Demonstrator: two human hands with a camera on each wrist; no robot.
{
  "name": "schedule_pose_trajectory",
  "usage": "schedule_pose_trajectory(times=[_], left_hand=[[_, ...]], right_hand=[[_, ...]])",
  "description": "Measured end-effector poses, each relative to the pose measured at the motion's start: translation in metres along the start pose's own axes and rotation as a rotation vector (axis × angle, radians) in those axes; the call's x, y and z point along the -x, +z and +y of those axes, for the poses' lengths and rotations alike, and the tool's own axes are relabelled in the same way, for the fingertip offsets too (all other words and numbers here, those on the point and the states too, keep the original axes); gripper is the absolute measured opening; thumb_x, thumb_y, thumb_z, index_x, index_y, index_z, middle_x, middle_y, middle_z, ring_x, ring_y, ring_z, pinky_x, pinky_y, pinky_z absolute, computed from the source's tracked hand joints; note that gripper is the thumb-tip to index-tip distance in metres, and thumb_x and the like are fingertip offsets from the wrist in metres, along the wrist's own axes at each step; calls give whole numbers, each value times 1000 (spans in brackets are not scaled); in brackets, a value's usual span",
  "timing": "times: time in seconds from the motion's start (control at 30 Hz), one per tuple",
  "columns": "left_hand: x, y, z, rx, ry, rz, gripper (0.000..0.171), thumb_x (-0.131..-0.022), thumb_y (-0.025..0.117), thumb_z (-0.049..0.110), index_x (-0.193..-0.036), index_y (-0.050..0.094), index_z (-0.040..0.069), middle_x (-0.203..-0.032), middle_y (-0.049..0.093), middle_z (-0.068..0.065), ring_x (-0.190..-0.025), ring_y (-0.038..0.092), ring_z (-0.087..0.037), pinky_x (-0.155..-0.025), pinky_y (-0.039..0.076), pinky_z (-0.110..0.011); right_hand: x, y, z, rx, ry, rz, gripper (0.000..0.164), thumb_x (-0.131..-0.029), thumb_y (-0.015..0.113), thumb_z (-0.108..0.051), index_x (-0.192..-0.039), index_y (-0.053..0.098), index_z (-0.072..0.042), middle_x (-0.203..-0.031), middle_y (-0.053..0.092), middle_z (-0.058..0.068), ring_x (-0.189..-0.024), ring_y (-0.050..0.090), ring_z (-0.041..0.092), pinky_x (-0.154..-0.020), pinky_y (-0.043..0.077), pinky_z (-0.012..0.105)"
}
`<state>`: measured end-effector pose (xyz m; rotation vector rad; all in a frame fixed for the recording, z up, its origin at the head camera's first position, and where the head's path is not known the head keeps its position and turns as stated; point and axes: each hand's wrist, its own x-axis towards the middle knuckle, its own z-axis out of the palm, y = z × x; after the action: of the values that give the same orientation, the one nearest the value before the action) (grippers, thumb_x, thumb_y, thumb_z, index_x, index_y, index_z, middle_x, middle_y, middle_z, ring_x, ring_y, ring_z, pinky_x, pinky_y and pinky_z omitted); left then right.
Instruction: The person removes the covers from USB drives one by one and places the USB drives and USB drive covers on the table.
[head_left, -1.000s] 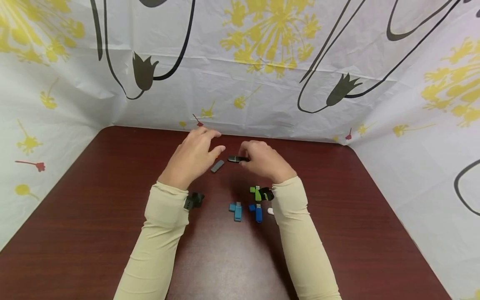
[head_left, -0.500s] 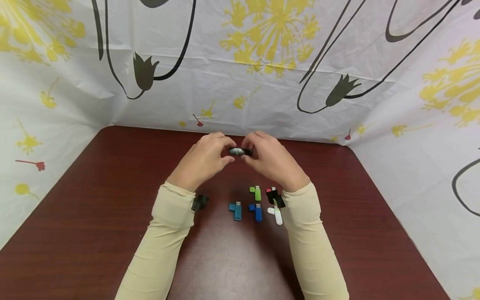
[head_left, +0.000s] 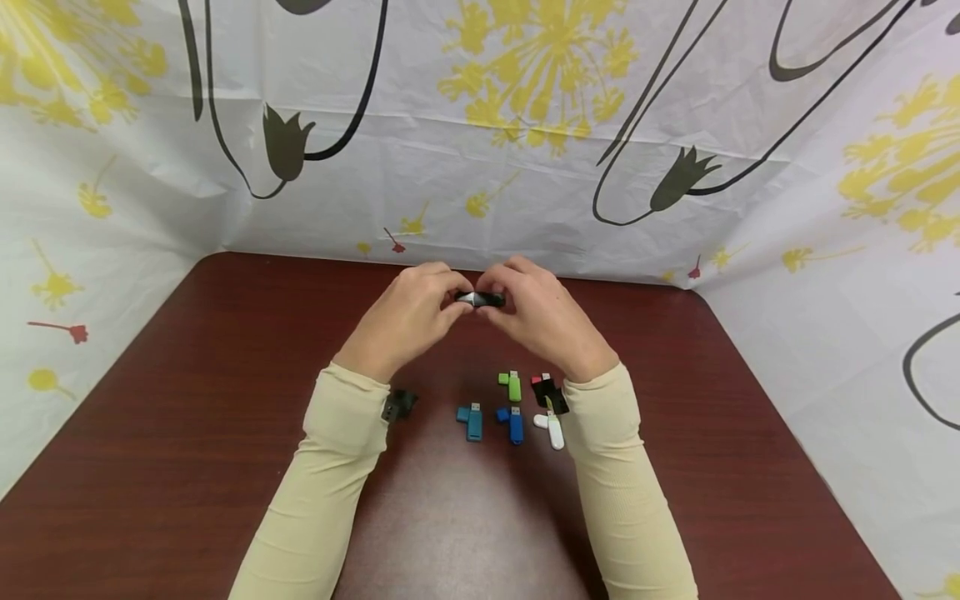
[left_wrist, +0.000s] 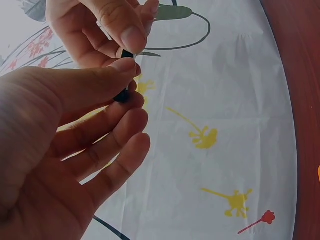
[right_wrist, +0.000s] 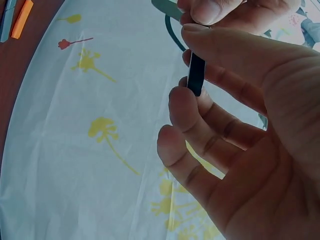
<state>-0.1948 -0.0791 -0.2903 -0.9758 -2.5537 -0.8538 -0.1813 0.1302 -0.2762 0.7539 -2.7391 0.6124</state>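
Note:
Both hands meet over the far part of the table, holding one black USB flash drive (head_left: 489,299) with a silvery band between them. Thumb and fingers of my left hand (head_left: 405,321) pinch its left end. My right hand (head_left: 547,321) pinches the right end the same way. In the right wrist view the dark body of the flash drive (right_wrist: 196,75) sticks out below the right thumb, and the outer fingers are loosely curled. The left wrist view shows the drive mostly covered by the thumbs and fingertips of both hands.
Nearer on the brown table (head_left: 187,433) lie a green USB stick (head_left: 514,387), a teal one (head_left: 474,425), a blue one (head_left: 516,427) and a white one (head_left: 555,432), caps beside them. A red cap (head_left: 536,380) shows beside the right wrist camera. An orange stick (right_wrist: 22,19) lies farther back.
The left hand, earlier open beside the right, has moved right and now pinches the flash drive's left end. The right hand has lifted slightly. A grey stick on the table is now hidden behind the hands.

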Motion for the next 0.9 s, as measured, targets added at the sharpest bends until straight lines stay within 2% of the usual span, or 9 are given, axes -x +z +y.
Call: schedule_pose_trajectory(times=[0.33, 0.43, 0.67, 0.9], left_hand=[[0, -1, 0, 28, 42, -15, 19, -100, 79, 11, -116, 81, 2, -105, 75, -11, -89, 67, -24, -79, 59, -36], [0, -1, -1, 25, 35, -14, 20, -100, 79, 11, -117, 81, 2, -106, 76, -12, -89, 67, -24, -80, 59, -37], [6, -9, -10, -12, -69, 27, 18, -98, 80, 9, -114, 81, 1, -107, 76, -12, -87, 68, -25, -80, 60, -38], [4, -9, -11, 7, -60, 42, 17, -99, 80, 10, -113, 81, 2, -105, 75, -11, -87, 66, -24, -80, 58, -37]], right_hand=[[1, -4, 5, -15, -35, -16, 21, -95, 85, -14, -114, 77, -10, -108, 69, 4, -87, 62, 21, -77, 54, 36], [2, -6, 8, -15, -34, -21, 19, -96, 85, -15, -113, 76, -10, -107, 69, 5, -87, 62, 21, -77, 54, 37], [7, -17, 24, 30, 61, 7, 18, -95, 85, -11, -110, 75, -9, -103, 66, 8, -91, 62, 27, -80, 53, 41], [7, -22, 30, 26, 118, -17, 23, -97, 81, -11, -119, 76, -7, -112, 70, 11, -93, 68, 28, -84, 56, 44]])
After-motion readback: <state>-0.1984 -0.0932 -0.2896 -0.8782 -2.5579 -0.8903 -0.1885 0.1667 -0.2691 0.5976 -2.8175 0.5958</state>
